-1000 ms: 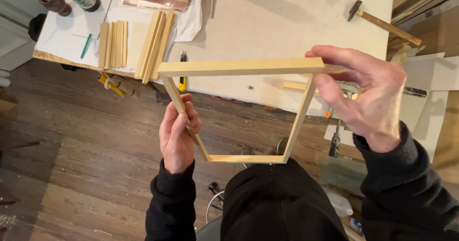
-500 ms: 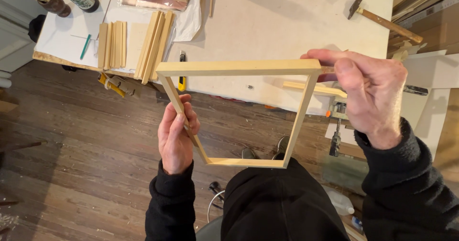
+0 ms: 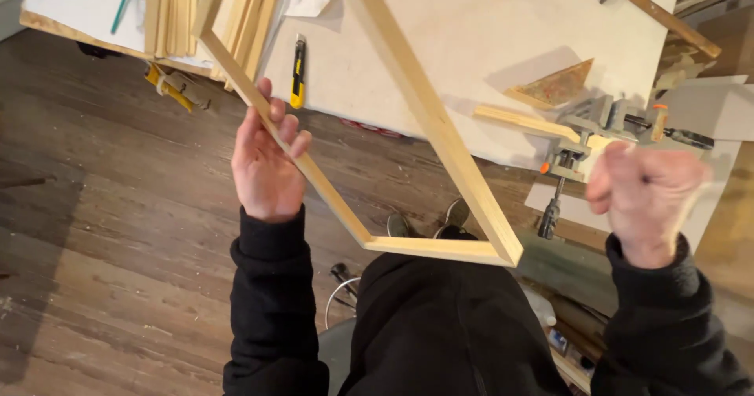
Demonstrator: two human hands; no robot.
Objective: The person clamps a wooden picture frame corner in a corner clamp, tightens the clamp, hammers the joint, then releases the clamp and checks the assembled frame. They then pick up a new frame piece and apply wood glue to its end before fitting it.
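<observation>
The right hand (image 3: 646,196) has let go of the wooden frame (image 3: 428,117) and now hangs free as a blurred fist. The left hand (image 3: 267,160) alone grips the frame's left rail, tilted above the lap. Beyond lie a clamp (image 3: 567,160), a yellow utility knife (image 3: 298,71), stacked wood strips (image 3: 174,7) and a hammer (image 3: 660,15) on the pale surface (image 3: 487,27), over dark floorboards (image 3: 102,207).

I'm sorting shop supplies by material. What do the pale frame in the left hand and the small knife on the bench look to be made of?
The pale rectangular frame looks like bare, unfinished light wood: visible grain, matte surface, mitred corners. The yellow-and-black utility knife seems plastic-bodied, with a smooth coloured casing; its blade is not visible. The left hand holds one rail of the frame.
</observation>
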